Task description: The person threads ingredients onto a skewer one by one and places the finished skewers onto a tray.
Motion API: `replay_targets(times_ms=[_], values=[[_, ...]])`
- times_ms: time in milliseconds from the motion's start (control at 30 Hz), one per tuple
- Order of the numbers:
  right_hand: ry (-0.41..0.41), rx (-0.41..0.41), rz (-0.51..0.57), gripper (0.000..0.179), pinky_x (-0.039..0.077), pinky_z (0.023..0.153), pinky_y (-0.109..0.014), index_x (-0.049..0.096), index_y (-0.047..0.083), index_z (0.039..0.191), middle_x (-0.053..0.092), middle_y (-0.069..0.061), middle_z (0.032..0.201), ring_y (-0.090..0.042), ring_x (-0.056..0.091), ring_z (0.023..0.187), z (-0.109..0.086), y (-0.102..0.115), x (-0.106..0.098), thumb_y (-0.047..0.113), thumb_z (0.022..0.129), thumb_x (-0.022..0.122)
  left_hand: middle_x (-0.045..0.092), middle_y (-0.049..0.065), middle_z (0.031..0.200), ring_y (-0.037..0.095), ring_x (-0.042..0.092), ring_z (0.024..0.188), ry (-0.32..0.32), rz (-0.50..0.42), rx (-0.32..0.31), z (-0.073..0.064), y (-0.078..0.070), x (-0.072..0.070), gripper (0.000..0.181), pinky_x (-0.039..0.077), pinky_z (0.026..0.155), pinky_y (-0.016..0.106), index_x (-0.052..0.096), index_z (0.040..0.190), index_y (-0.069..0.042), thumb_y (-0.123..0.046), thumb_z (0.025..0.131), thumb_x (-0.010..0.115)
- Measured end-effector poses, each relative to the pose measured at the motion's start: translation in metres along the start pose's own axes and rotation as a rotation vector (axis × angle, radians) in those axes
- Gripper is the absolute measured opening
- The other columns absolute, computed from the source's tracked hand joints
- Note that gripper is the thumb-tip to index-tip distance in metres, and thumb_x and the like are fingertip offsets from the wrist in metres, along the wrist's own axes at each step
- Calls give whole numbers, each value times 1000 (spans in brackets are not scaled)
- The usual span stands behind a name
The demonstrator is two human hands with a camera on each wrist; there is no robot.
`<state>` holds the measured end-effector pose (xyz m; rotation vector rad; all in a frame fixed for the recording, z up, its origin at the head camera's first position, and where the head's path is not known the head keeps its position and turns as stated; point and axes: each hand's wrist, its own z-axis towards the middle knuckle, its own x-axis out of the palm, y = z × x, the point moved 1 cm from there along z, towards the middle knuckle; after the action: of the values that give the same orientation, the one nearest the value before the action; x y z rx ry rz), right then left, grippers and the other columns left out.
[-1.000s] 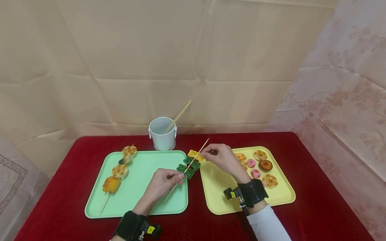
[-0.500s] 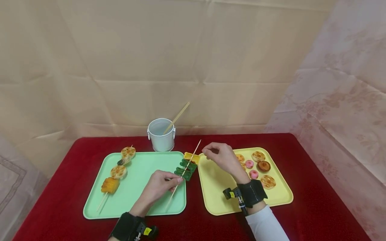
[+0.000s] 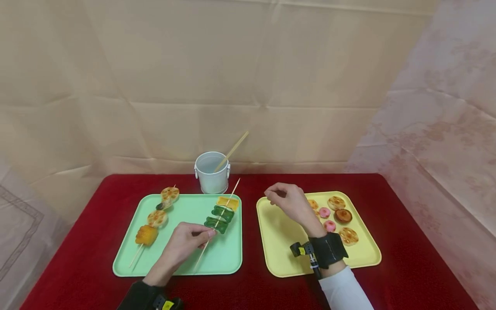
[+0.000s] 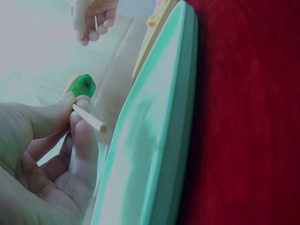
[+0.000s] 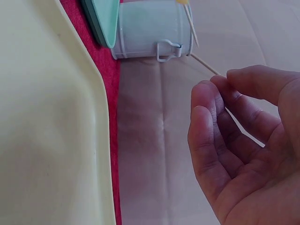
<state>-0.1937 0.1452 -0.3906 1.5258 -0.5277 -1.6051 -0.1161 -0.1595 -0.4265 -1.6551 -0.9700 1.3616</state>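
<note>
My left hand [image 3: 182, 243] pinches a wooden skewer [image 3: 202, 255] between thumb and fingers, low on the stick, above the green tray [image 3: 182, 267]. Two green pepper-like pieces [image 3: 216, 224] and a yellow piece [image 3: 227, 203] are threaded on it, with the bare tip pointing up and away. In the left wrist view the skewer's blunt end [image 4: 101, 125] sticks out toward the camera. Over the far left corner of the yellow tray [image 3: 280, 272], my right hand [image 3: 291, 203] hangs with its fingers loosely bent; the right wrist view finds nothing held between them.
A finished-looking skewer with a corn piece [image 3: 146, 235] and lotus-root slices [image 3: 156, 218] lies on the green tray's left. A white bucket [image 3: 212, 181] behind it holds thin sticks [image 3: 234, 148]. Round brown [image 3: 342, 215] and pink [image 3: 329, 226] food pieces lie on the yellow tray's right.
My right hand has let go of the yellow piece on the skewer. My left hand has carried the skewer left, over the green tray, while the right hand stays near its spot.
</note>
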Motion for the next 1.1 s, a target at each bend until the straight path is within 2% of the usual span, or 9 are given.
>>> replay_targets(times_ms=[133,300,433,667,833,1100], values=[[8,7,1,15,54,75,-35,78,11,106,74,1,84,-14,67,78,0,0,2,22,99,70,62,2,67,12,48,64,-40,13,-37,-6,5,-13,14,29,53,23,83,97,-4,-16,95,77],[20,13,14,15,54,75,-36,78,12,106,74,-3,86,-18,68,80,0,-2,3,22,99,70,62,1,65,10,44,61,-71,75,-76,-14,16,-27,14,28,52,23,83,98,-5,-17,95,77],[27,13,22,15,54,75,-36,78,11,107,75,-10,90,-21,69,81,0,-2,4,21,99,70,62,0,63,8,39,55,-82,117,-92,-19,25,-39,14,26,50,22,83,99,-5,-17,96,76],[38,10,31,18,54,76,-36,78,9,108,76,-10,92,-17,69,81,0,-1,6,22,100,69,58,0,60,8,39,52,-102,212,-93,-23,34,-58,15,26,48,23,82,98,-5,-18,97,74],[47,18,36,19,53,77,-36,78,10,109,76,-10,94,-20,69,83,0,-1,7,23,100,69,59,0,58,10,46,54,-122,262,-84,-24,38,-62,13,32,51,24,82,96,-4,-16,96,75],[52,18,36,18,54,77,-36,78,11,109,76,-5,93,-19,70,83,0,0,8,23,101,68,62,-3,55,11,48,51,-182,350,-66,-24,38,-58,16,30,48,24,83,97,-3,-17,92,77]])
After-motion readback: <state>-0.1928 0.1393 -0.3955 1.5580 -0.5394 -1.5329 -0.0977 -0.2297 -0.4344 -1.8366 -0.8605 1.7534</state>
